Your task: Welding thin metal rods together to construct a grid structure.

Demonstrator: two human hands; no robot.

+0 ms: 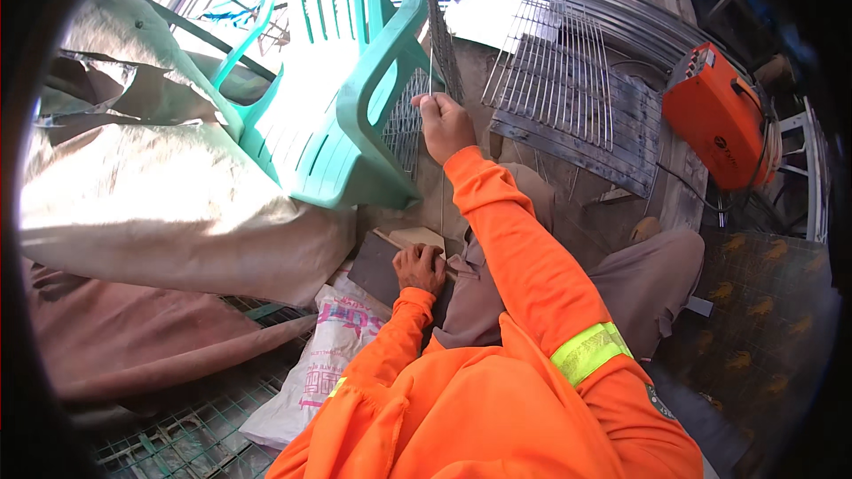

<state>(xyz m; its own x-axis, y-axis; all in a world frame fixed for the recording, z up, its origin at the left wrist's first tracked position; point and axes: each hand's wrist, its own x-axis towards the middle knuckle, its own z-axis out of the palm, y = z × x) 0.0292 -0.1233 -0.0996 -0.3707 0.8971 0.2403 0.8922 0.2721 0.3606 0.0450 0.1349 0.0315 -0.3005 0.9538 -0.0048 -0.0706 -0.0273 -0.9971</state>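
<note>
My right hand (444, 127) is raised at mid-view, its fingers closed round a thin metal rod (431, 58). The rod stands nearly upright beside the chair's armrest, and a thin length shows below the fist. Lower down, my left hand (419, 269) rests beside my knee with fingers bent over a wooden strip (387, 238). What its fingertips grip is hidden. Under and around that hand lie a dark flat board (373, 266) and a pale wooden block (419, 237).
A green plastic chair (324, 146) stands ahead on the left, near a draped tan tarp (177, 204). A printed white sack (315, 372) lies by my left arm. Ahead right, a metal-bar grille (559, 62) lies on a slatted wooden table (577, 146), beside an orange machine (714, 115) with cables.
</note>
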